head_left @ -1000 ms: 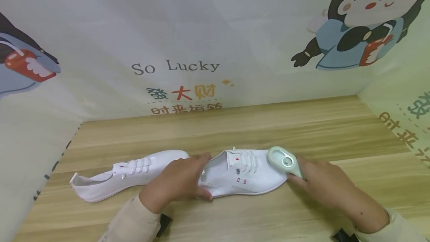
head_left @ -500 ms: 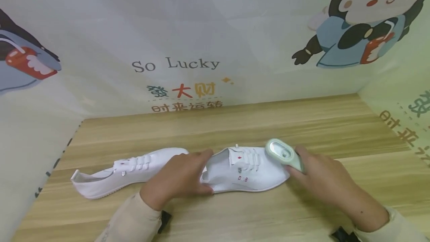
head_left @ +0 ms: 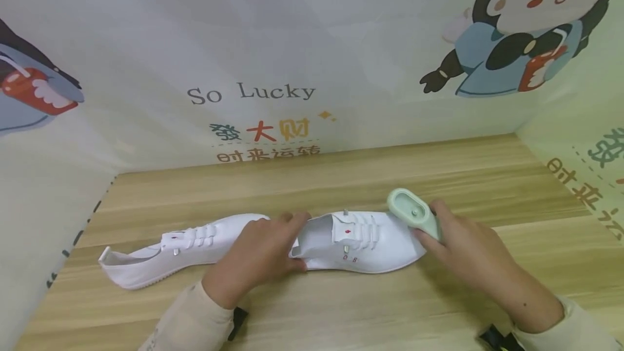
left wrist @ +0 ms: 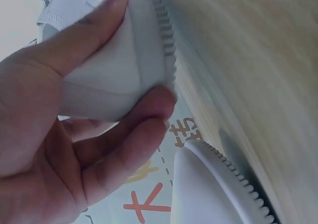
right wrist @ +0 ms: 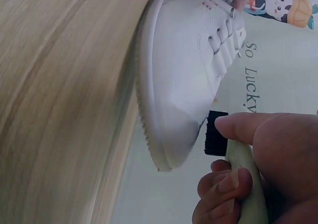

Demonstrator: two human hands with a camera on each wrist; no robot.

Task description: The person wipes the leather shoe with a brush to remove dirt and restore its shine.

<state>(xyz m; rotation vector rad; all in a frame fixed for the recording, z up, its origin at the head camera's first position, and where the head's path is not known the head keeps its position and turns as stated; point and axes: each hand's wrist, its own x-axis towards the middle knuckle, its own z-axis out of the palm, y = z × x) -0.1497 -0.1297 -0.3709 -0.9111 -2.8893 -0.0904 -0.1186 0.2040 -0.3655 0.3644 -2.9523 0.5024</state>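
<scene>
A white lace-up sneaker (head_left: 390, 242) with small red letters on its side points its toe to the right in the head view. My left hand (head_left: 260, 256) grips it by the heel; in the left wrist view the thumb lies along one side and curled fingers wrap the heel's other side (left wrist: 109, 80). My right hand (head_left: 470, 253) holds a pale green brush (head_left: 426, 223) at the toe. The right wrist view shows the brush's short black bristles (right wrist: 216, 134) right beside the toe's upper surface. A second white sneaker (head_left: 221, 240) lies left of my left hand, its toe partly hidden behind that hand.
The wooden tabletop (head_left: 317, 313) lies under the shoes. A pale printed backdrop (head_left: 365, 69) rises along the back and both sides, with cartoon figures and lettering. Dark straps show near both wrists.
My right hand has raised the brush slightly along the toe, away from me. The held sneaker has shifted a little upward and tilted, so its red letters show less. The second sneaker stays put.
</scene>
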